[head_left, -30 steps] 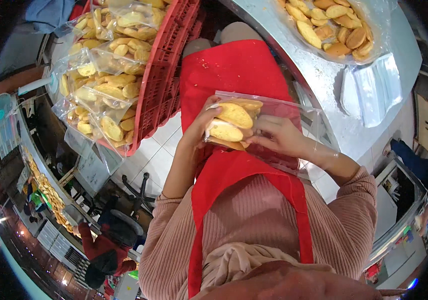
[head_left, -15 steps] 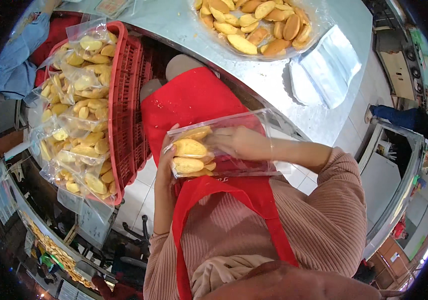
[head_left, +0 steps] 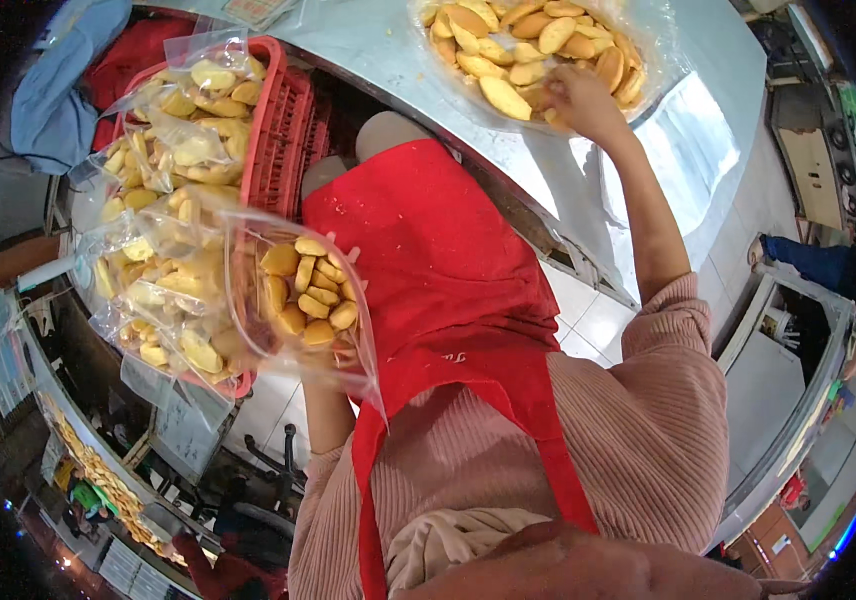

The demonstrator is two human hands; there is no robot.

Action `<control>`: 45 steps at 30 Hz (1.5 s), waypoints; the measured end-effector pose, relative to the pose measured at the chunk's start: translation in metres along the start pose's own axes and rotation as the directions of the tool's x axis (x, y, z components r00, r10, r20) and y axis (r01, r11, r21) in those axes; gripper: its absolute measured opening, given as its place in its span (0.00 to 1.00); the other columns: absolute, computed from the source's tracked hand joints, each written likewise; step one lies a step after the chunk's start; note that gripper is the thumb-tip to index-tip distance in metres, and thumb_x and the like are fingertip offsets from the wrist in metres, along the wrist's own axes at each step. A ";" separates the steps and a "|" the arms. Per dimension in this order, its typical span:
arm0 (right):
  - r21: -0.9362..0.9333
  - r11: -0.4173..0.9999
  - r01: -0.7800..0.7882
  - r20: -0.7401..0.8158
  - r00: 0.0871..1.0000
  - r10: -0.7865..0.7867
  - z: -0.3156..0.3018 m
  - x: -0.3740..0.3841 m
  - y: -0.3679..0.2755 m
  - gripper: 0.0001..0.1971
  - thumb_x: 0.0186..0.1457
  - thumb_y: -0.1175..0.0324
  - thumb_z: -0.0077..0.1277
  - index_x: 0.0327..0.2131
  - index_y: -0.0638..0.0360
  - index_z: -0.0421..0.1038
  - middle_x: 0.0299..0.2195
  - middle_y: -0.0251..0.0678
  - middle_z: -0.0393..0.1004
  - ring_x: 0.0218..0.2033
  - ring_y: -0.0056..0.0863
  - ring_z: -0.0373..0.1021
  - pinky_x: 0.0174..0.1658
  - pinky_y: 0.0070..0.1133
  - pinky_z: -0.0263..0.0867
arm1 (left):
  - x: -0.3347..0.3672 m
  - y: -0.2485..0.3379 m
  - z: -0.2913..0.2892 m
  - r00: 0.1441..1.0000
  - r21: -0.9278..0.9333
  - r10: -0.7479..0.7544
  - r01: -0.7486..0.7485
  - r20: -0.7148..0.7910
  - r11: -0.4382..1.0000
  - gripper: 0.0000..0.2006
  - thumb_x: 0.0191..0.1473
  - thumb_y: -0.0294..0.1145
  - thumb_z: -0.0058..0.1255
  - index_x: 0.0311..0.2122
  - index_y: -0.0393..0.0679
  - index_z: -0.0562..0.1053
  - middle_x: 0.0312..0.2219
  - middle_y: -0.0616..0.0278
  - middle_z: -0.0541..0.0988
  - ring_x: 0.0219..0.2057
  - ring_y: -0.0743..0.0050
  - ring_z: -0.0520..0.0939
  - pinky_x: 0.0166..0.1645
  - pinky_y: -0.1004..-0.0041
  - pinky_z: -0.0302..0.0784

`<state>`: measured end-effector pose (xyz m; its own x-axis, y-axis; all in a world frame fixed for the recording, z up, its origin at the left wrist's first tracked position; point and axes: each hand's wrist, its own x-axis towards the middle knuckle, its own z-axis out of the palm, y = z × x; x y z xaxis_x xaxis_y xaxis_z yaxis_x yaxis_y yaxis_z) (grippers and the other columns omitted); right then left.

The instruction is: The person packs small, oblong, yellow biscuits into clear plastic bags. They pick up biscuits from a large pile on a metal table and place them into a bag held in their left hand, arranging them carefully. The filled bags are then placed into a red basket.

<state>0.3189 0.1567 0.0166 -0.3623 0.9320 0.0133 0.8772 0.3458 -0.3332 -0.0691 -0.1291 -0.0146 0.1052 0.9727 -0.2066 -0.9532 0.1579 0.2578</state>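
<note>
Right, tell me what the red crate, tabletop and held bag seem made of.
Red crate: likely moulded plastic, fairly matte, from its uniformly coloured, slotted wall. Tabletop: perhaps sheet metal, given its smooth grey sheen, though laminate is possible. Held bag: thin, glossy plastic film, being see-through with bright edges.

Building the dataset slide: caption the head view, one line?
Left hand holds an open clear bag of golden baked pieces; right hand is at the loose pile on the table.
</note>
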 end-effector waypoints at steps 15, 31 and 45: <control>-0.274 0.944 0.186 -0.260 0.930 -0.259 -0.007 -0.031 -0.025 0.20 0.49 0.73 0.54 0.48 0.57 0.71 0.40 0.45 0.72 0.45 0.44 0.68 0.48 0.31 0.66 | 0.006 -0.014 -0.018 0.953 0.146 0.223 -0.196 -0.203 0.970 0.38 0.56 0.60 0.41 0.66 0.49 0.51 0.65 0.52 0.52 0.63 0.39 0.57 0.55 0.41 0.68; 0.565 0.760 0.320 0.317 0.767 -0.558 -0.119 -0.089 -0.200 0.19 0.51 0.72 0.56 0.48 0.62 0.72 0.41 0.44 0.77 0.41 0.34 0.74 0.45 0.27 0.69 | -0.004 0.019 -0.031 0.955 0.297 0.240 -0.181 -0.176 0.937 0.34 0.58 0.48 0.41 0.63 0.35 0.56 0.56 0.45 0.68 0.56 0.51 0.71 0.61 0.57 0.66; 0.770 0.321 -0.551 0.636 0.628 -0.449 0.031 -0.144 -0.179 0.23 0.60 0.72 0.51 0.58 0.62 0.61 0.41 0.39 0.75 0.39 0.21 0.72 0.40 0.20 0.71 | 0.007 -0.027 0.007 0.942 0.187 -0.174 0.233 -0.285 0.954 0.34 0.62 0.58 0.32 0.58 0.34 0.62 0.47 0.44 0.76 0.48 0.53 0.78 0.54 0.59 0.73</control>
<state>0.2044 -0.0430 0.0450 -0.8215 0.3606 -0.4417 0.2384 -0.4864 -0.8406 -0.0403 -0.1256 -0.0163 0.1845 0.8408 -0.5090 -0.8323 0.4091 0.3741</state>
